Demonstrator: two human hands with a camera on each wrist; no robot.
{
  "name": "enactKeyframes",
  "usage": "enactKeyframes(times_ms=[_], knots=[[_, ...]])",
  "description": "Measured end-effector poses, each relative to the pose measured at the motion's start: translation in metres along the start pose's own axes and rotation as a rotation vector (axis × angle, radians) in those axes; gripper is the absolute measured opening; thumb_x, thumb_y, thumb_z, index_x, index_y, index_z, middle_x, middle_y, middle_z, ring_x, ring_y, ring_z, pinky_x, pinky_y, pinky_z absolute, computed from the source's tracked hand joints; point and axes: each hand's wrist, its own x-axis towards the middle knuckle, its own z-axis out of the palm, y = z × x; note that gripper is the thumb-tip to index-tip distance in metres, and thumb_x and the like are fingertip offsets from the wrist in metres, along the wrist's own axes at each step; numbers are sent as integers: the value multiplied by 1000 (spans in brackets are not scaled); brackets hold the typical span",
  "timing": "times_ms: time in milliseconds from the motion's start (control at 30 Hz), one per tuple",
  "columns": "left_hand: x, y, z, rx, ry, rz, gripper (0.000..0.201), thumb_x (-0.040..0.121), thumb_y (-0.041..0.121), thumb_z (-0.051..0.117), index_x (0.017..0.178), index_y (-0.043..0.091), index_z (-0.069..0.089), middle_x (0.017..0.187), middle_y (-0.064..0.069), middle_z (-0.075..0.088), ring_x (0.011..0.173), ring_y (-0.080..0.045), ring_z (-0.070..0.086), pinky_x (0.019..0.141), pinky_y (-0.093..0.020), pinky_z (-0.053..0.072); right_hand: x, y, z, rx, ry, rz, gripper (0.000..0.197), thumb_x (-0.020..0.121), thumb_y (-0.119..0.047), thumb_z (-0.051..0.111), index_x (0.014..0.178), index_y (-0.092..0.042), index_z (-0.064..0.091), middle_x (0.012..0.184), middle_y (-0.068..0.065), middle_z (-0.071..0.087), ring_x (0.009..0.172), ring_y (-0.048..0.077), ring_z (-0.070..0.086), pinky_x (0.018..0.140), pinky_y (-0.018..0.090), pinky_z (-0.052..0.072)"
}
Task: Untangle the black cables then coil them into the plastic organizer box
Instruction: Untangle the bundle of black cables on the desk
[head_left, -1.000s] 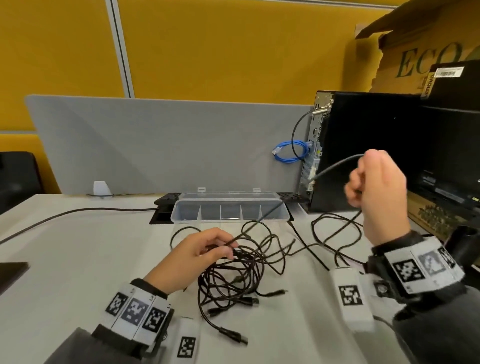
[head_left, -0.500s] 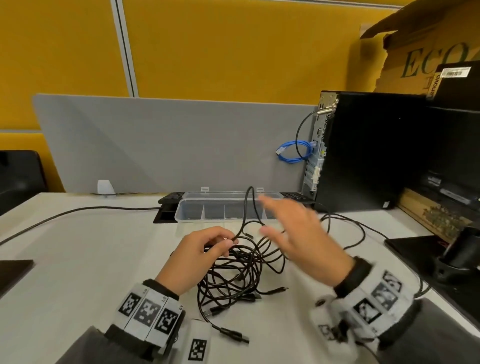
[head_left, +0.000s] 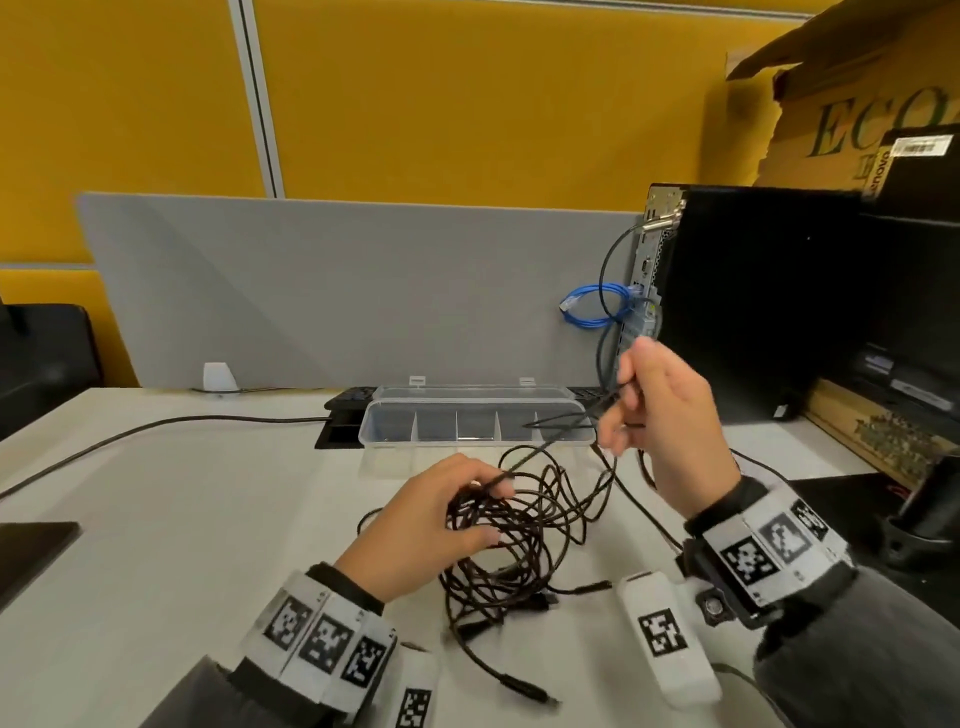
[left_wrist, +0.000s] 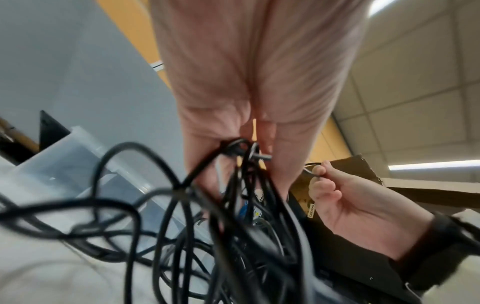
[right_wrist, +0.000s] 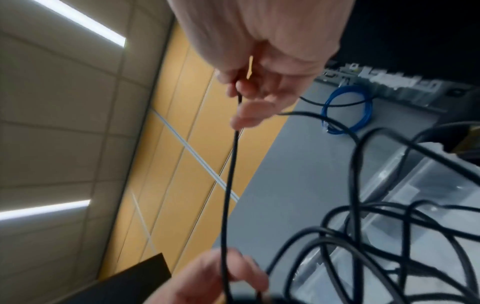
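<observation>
The tangled black cables (head_left: 509, 540) were gripped on the table (head_left: 156, 519) by the left hand (head_left: 431, 525); one strand was pinched and raised by the right hand (head_left: 670, 426). A cable end lay over the open plastic organizer box (head_left: 395, 434).

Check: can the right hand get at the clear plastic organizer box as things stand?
Probably yes, but not freely. The right hand hovers just beside the clear plastic organizer box, which is open with nothing over it, yet it pinches a black cable strand running to the tangle held by the left hand.

Black cables (head_left: 511, 540) tangled on desk; organizer box (head_left: 470, 428) open behind.
</observation>
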Motion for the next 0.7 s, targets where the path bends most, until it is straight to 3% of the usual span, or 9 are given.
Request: enactKeyframes(times_ms=[67, 167, 233, 267, 333, 433, 533, 633, 700], knots=[[-2, -2, 0, 42, -10, -4, 38, 79, 16, 71, 98, 45, 58, 109, 22, 54, 107, 6, 51, 97, -13, 39, 4, 0, -11, 130, 169, 65, 29, 96, -20, 31, 69, -17, 42, 48, -3, 32, 44, 21, 58, 40, 23, 46], [-5, -12, -8, 34, 34, -68, 46, 80, 9, 67, 104, 47, 55, 117, 19, 50, 112, 7, 47, 97, -12, 40, 16, -4, -41, 262, 408, 119, 26, 92, -14, 28, 70, -20, 39, 46, -6, 35, 66, 25, 70, 55, 30, 56], [-6, -16, -11, 51, 39, -128, 47, 85, 11, 62, 109, 49, 50, 122, 16, 48, 113, 5, 46, 94, -13, 42, 29, 0, -68, 10, 497, 108, 25, 93, -9, 31, 73, -18, 42, 51, -3, 44, 73, 27, 68, 53, 28, 52], [-6, -16, -11, 53, 24, -162, 45, 87, 13, 60, 109, 50, 49, 121, 17, 49, 111, 2, 48, 92, -18, 45, 33, 4, -81, -343, 479, 93, 20, 93, -6, 37, 77, -14, 45, 59, 1, 49, 74, 30, 64, 54, 29, 49], [-6, -14, -10, 46, -15, -206, 39, 91, 14, 55, 104, 51, 51, 114, 21, 54, 104, -1, 53, 87, -26, 50, 32, 10, -102, -959, 346, 156, 10, 94, -8, 44, 93, -5, 54, 84, 16, 57, 85, 35, 59, 69, 36, 47], [-6, -11, -10, 49, -32, -228, 36, 93, 14, 52, 103, 48, 51, 109, 22, 59, 102, 2, 54, 84, -26, 50, 23, 14, -111, -1506, 193, 441, 34, 101, -25, 30, 119, -8, 54, 113, 20, 59, 103, 34, 57, 88, 42, 41], [-6, -10, -9, 27, -40, -257, 32, 93, 14, 51, 107, 43, 53, 109, 20, 60, 100, 4, 53, 83, -23, 48, 22, 15, -93, -1708, -149, 545, 28, 99, -24, 39, 116, -11, 57, 101, 9, 60, 82, 17, 60, 81, 28, 47], [-6, -8, -9, 0, -40, -283, 30, 92, 14, 53, 105, 41, 54, 106, 16, 62, 98, 3, 55, 83, -22, 48, 20, 16, -71, -1265, -484, 729, 32, 96, -27, 46, 83, -7, 68, 56, 3, 53, 40, 10, 44, 44, 18, 41], [-6, -7, -10, -16, -46, -296, 29, 91, 15, 55, 104, 42, 53, 106, 12, 63, 98, 0, 56, 81, -20, 47, 19, 19, -64, -795, -610, 724, 27, 95, -26, 48, 89, -10, 70, 64, 9, 59, 49, 16, 51, 48, 23, 45]])
